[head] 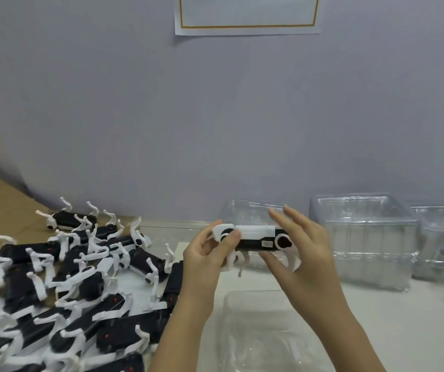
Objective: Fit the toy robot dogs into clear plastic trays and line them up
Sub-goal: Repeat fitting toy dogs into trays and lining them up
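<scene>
A heap of toy robot dogs (62, 285) sprawls to the person's left, and stacks of trays (363, 237) stand to the right. On the table (403, 318), below the hands and nearer the person, lies one clear plastic tray (255, 331). Above it hangs the toy robot dog (253, 237), long axis left to right, legs down. The left hand (204, 259) pinches its left end. The right hand (304, 245), fingers nearly straight, props the other end. The next move, I judge, is downward and toward the person.

I see soft, even, cool light with faint shadows; the whole view is slightly blurred, the clear trays (363, 237) at three o'clock smear, edges bow.
</scene>
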The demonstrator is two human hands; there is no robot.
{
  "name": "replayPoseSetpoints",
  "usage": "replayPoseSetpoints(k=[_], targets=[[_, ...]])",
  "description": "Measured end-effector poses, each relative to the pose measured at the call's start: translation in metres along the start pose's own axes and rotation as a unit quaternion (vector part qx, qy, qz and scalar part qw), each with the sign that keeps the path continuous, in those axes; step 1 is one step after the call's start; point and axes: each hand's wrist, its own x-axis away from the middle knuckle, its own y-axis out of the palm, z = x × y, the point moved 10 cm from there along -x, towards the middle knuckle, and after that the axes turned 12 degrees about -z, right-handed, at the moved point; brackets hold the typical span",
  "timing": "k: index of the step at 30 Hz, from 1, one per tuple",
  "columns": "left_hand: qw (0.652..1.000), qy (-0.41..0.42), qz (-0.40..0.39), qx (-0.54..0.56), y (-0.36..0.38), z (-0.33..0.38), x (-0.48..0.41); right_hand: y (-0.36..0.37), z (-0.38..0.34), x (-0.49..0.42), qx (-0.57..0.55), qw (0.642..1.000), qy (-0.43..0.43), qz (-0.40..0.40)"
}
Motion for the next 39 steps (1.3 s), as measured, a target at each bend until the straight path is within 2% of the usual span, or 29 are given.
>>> replayPoseSetpoints(k=[3, 5, 10, 13, 16, 18, 20, 23, 25, 26, 28, 32, 34, 39], targets=[[0.995, -0.010, -0.013, 0.093, -0.004, -0.012, -0.003, 0.006, 0.021, 0.001, -0.204, 0.972, 0.106, -0.041], [0.991, -0.021, -0.014, 0.133, -0.007, -0.022, -0.005, 0.011, 0.022, 0.004, -0.241, 0.961, 0.120, -0.061], [0.986, -0.033, -0.058, 0.154, -0.001, -0.034, -0.006, 0.011, -0.001, 0.004, -0.155, 0.985, 0.054, -0.047], [0.993, -0.020, -0.027, 0.109, -0.003, -0.027, -0.005, 0.005, -0.011, 0.002, 0.021, 0.999, 0.011, -0.048], [0.999, -0.005, -0.034, 0.037, 0.010, -0.017, 0.002, 0.013, -0.015, 0.006, 0.157, 0.985, -0.028, -0.060], [0.999, 0.016, -0.034, -0.020, 0.016, -0.008, 0.008, 0.017, -0.005, 0.006, 0.157, 0.983, -0.019, -0.093], [0.996, 0.015, -0.044, -0.073, 0.016, -0.008, 0.006, 0.015, 0.015, 0.008, 0.108, 0.987, 0.010, -0.120], [0.985, -0.041, -0.105, -0.132, 0.012, -0.029, 0.013, 0.014, 0.048, 0.014, -0.051, 0.979, 0.085, -0.179], [0.955, -0.037, -0.175, -0.236, 0.014, -0.048, 0.035, 0.018, 0.056, 0.020, -0.106, 0.965, 0.093, -0.220], [0.939, -0.045, -0.201, -0.275, 0.015, -0.060, 0.047, 0.022, 0.057, 0.024, -0.096, 0.960, 0.087, -0.249], [0.929, -0.076, -0.217, -0.290, 0.009, -0.084, 0.063, 0.031, 0.057, 0.032, -0.062, 0.946, 0.084, -0.308], [0.950, -0.111, -0.180, -0.228, 0.000, -0.091, 0.062, 0.044, 0.055, 0.040, 0.021, 0.920, 0.039, -0.389], [0.953, -0.104, -0.167, -0.229, -0.004, -0.090, 0.063, 0.052, 0.058, 0.044, 0.028, 0.905, 0.051, -0.423], [0.964, -0.094, -0.160, -0.190, -0.005, -0.090, 0.063, 0.069, 0.069, 0.051, 0.057, 0.888, 0.051, -0.453]])
